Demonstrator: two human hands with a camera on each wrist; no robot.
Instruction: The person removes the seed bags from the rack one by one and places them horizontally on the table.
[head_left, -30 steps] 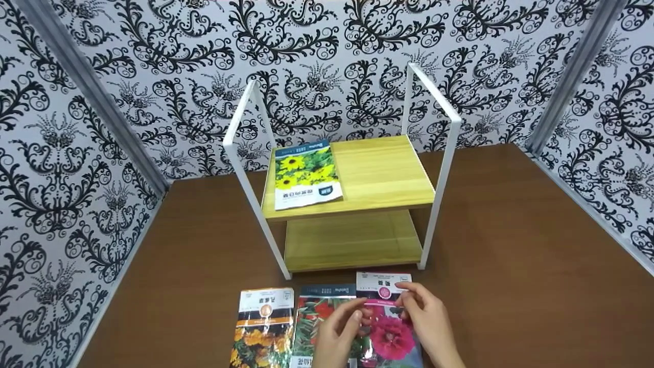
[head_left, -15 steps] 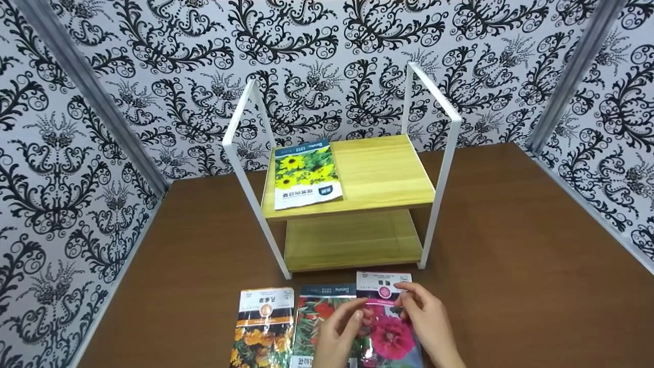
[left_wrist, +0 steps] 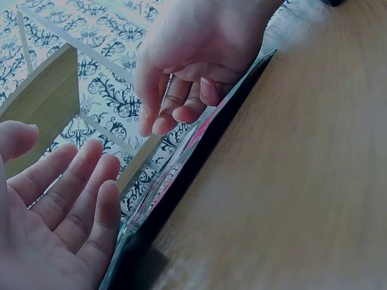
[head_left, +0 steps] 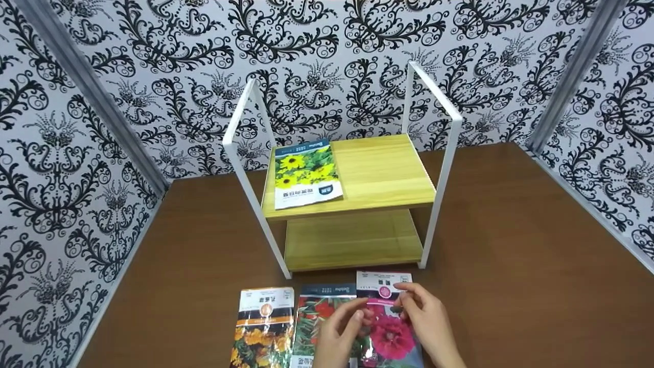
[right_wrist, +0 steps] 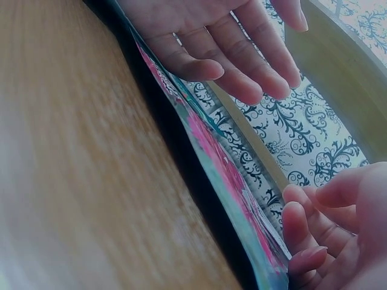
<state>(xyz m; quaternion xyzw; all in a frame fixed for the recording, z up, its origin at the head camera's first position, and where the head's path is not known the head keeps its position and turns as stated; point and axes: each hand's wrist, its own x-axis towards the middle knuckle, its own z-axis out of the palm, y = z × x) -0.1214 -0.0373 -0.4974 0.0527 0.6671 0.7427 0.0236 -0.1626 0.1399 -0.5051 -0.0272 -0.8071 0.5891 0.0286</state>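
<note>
In the head view, three flower seed packets lie side by side in front of a small shelf: an orange-flowered packet, a red-flowered packet and a pink-flowered packet. My left hand is over the red-flowered packet and partly covers it. Over the right edge of the pink-flowered packet is my right hand. Both hands have relaxed, slightly bent fingers with nothing between them. The right little finger comes close to the pink-flowered packet in the right wrist view; I cannot tell whether they touch.
The two-tier shelf has wooden boards and a white frame rising at both sides. A yellow-flowered packet lies on the left of its upper board. Patterned walls enclose the brown table at the back and sides.
</note>
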